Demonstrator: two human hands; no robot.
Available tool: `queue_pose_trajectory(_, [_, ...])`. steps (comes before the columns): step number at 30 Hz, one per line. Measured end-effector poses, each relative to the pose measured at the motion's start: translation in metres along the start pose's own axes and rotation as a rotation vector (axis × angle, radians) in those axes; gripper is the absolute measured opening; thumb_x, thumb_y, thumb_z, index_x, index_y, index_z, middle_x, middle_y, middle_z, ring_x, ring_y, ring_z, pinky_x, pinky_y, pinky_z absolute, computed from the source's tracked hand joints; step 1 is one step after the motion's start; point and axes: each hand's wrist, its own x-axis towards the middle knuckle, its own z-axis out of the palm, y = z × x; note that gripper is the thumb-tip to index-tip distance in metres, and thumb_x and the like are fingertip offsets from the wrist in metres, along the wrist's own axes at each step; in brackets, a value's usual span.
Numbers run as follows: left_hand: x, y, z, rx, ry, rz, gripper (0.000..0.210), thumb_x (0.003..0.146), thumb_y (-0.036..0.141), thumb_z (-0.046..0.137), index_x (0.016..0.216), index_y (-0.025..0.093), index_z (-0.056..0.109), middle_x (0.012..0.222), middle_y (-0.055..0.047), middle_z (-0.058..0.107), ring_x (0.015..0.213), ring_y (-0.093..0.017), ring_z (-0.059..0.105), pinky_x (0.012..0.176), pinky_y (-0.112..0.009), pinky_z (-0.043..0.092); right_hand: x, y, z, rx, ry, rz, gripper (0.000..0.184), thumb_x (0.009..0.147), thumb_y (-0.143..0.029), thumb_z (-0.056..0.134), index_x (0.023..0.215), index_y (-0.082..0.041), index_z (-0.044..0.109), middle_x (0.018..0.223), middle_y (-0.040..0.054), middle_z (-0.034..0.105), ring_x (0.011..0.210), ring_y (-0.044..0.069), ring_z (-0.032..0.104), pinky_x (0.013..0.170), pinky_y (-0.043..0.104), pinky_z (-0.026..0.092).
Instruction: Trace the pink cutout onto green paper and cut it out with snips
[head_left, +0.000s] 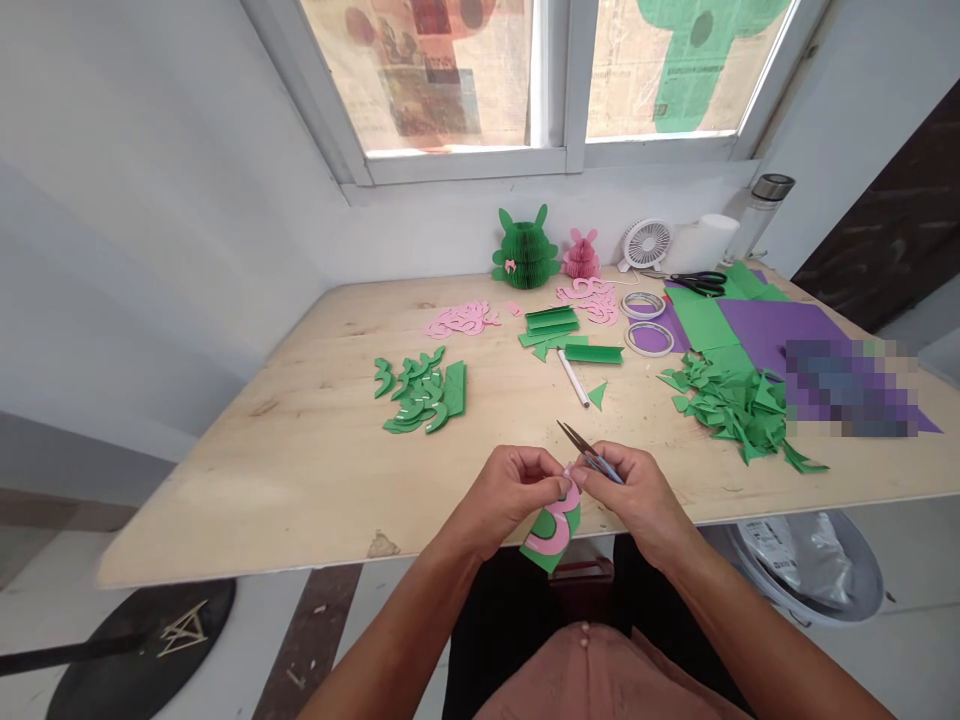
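My left hand (510,492) is closed, its thumb and fingers pinching the top of a curved pink paper cutout (555,535). That cutout lies against a piece of green paper (546,560), which hangs just past the table's front edge. Small scissors (589,450) rest in my right hand (637,490), their pointed blades slightly parted and aimed away to the upper left. The thumb and fingertips of this hand also meet the cutout's top, close to my left fingertips. To the left lies a pile of curved green paper pieces (420,395).
Pink cutouts (461,319), a white pen (573,378), tape rolls (649,339) and green scraps (731,400) lie on the table (300,460). Black-handled scissors (701,284), purple paper (780,330), paper figures (526,255), a fan (646,244) and a bottle (757,220) are farther back.
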Motion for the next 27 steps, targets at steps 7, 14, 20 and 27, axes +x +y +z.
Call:
queue_pose_trajectory(7, [0.002,-0.003,-0.001,-0.001,-0.027,-0.004,0.02,0.061,0.03,0.076,0.061,0.012,0.066,0.059,-0.001,0.061,0.056,-0.01,0.051,0.055,-0.022,0.038,-0.001,0.001,0.002,0.01,-0.007,-0.002,0.023,0.072,-0.034,0.069,0.064,-0.017,0.056,0.06,-0.0041,0.045,0.059,0.012,0.038,0.057,0.025,0.031])
queue_pose_trajectory(14, [-0.003,-0.005,0.0,-0.008,-0.032,-0.035,0.025,0.063,0.035,0.076,0.067,0.011,0.069,0.061,-0.002,0.062,0.057,-0.01,0.051,0.055,-0.022,0.039,0.0,0.003,0.0,-0.015,0.017,0.0,0.022,0.074,-0.036,0.066,0.066,-0.018,0.056,0.061,-0.004,0.047,0.059,0.012,0.04,0.056,0.025,0.032])
queue_pose_trajectory(20, [-0.014,-0.009,-0.005,-0.023,0.004,-0.077,0.03,0.065,0.04,0.075,0.075,0.012,0.071,0.068,-0.004,0.065,0.061,-0.012,0.055,0.06,-0.024,0.043,0.003,0.004,-0.002,-0.033,0.016,0.003,0.023,0.073,-0.038,0.066,0.067,-0.018,0.056,0.061,-0.0029,0.048,0.06,0.013,0.043,0.057,0.026,0.035])
queue_pose_trajectory(27, [-0.021,-0.015,-0.008,-0.058,0.036,-0.091,0.031,0.062,0.038,0.078,0.076,0.012,0.07,0.069,-0.003,0.066,0.061,-0.012,0.056,0.059,-0.023,0.043,0.006,0.0,-0.004,-0.076,0.028,-0.011,0.023,0.071,-0.039,0.067,0.066,-0.019,0.057,0.061,-0.0024,0.049,0.06,0.014,0.044,0.056,0.026,0.035])
